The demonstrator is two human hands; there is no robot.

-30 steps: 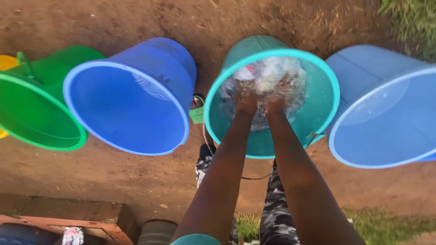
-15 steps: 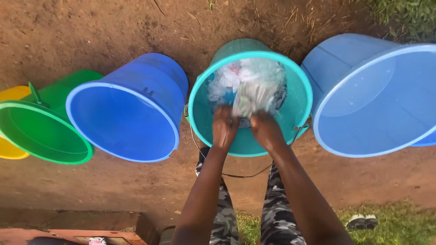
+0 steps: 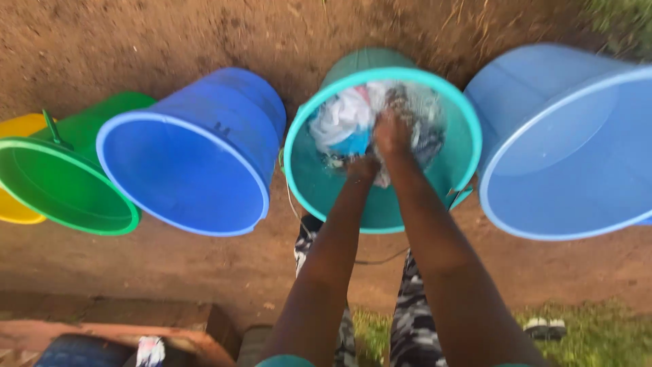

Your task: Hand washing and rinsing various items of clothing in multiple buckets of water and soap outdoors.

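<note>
**Inspector:** State the position of your 2 hands.

**Me:** Both are down inside the teal bucket (image 3: pixel 319 180), directly ahead of me. My right hand (image 3: pixel 392 133) is further in, pressed onto the wet laundry (image 3: pixel 346 119). My left hand (image 3: pixel 363 167) sits nearer to me, just beside the right wrist, at the near edge of the same heap.

**Inspector:** Grip?

**Me:** Motion blur hides the fingers, so I cannot tell whether either hand is closed on cloth or only pressing.

**Inspector:** Where does the laundry lie?

**Me:** In the water at the bucket's bottom, bunched, most of it to the left of my hands. No clear long axis.

**Inspector:** Surroundings?

**Me:** 1 dark blue bucket (image 3: pixel 183 177) left, 1 light blue tub (image 3: pixel 577 156) right, all on bare earth (image 3: pixel 136 41).
</note>
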